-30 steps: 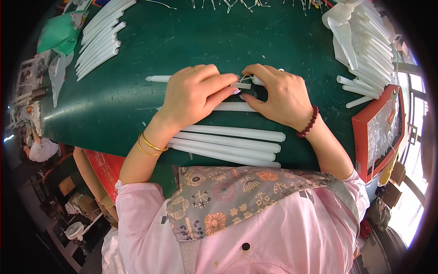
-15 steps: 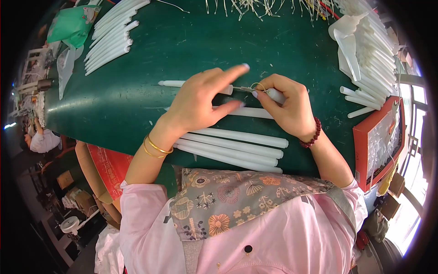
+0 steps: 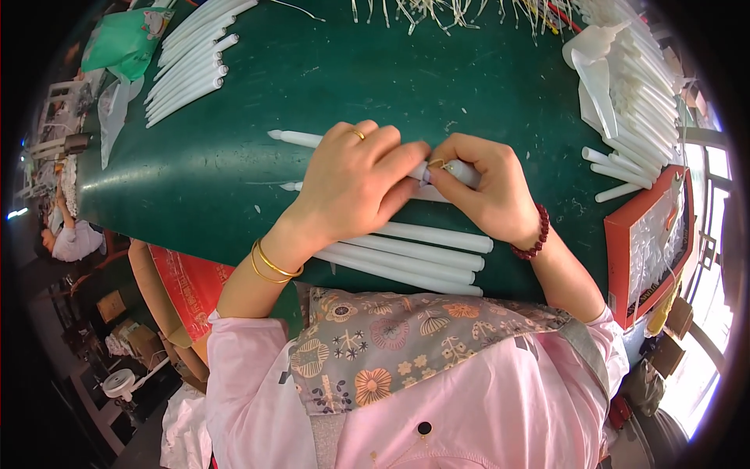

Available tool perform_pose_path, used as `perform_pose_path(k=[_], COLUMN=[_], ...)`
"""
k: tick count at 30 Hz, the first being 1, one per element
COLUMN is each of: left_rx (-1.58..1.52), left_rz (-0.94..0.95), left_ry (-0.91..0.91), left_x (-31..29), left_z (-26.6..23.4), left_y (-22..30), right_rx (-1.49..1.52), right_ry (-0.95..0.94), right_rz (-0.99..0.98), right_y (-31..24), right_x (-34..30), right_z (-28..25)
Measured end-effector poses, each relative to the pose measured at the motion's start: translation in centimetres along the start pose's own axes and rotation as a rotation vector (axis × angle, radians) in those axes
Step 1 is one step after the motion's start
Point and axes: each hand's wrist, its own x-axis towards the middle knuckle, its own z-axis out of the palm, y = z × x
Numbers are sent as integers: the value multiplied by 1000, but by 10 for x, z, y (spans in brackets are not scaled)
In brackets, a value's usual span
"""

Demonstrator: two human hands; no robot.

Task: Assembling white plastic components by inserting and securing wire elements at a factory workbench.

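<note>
A white electric taper candle (image 3: 298,139) with a flame-shaped tip lies across my left hand's grip. My left hand (image 3: 348,180) is closed around its tube, with thumb and fingers near the open right end. A white end piece (image 3: 464,173) with a thin yellowish wire (image 3: 437,163) is pinched in my right hand (image 3: 496,176), right up against that end. My fingers hide how the two parts meet. A second candle (image 3: 292,187) lies just below, mostly covered by my hands. Several white tubes (image 3: 422,254) rest side by side nearer to me.
Finished-looking white candles (image 3: 187,74) lie in a bunch at the far left, near a green bag (image 3: 125,43). Thin wired parts (image 3: 457,12) lie along the far edge. More white tubes (image 3: 637,102) are heaped at the right, above a red box (image 3: 621,258).
My left hand has closed round the candle and moved slightly right. The gap with bare wire between the candle and the end piece has shrunk, and the candle tilts more.
</note>
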Motion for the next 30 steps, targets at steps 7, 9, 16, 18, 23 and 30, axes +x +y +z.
perform_pose_path(k=[7, 9, 16, 18, 23, 30], left_rx=[-24, 41, 62, 86, -43, -158], left_rz=[-46, -78, -112, -122, -252, -183], left_ry=[91, 140, 167, 199, 80, 13], left_x=[1, -4, -2, -4, -5, -11], left_z=[5, 9, 4, 6, 0, -3], left_y=[-3, -7, -5, -7, -2, -6], right_rx=[290, 324, 275, 228, 125, 70], right_ry=[-392, -396, -317, -417, -273, -86], right_rz=[31, 10, -115, -111, -102, -246], right_y=[-3, -1, 0, 2, -4, 6], right_x=[6, 6, 7, 8, 4, 5], right_z=[-18, -13, -8, -12, -4, 3])
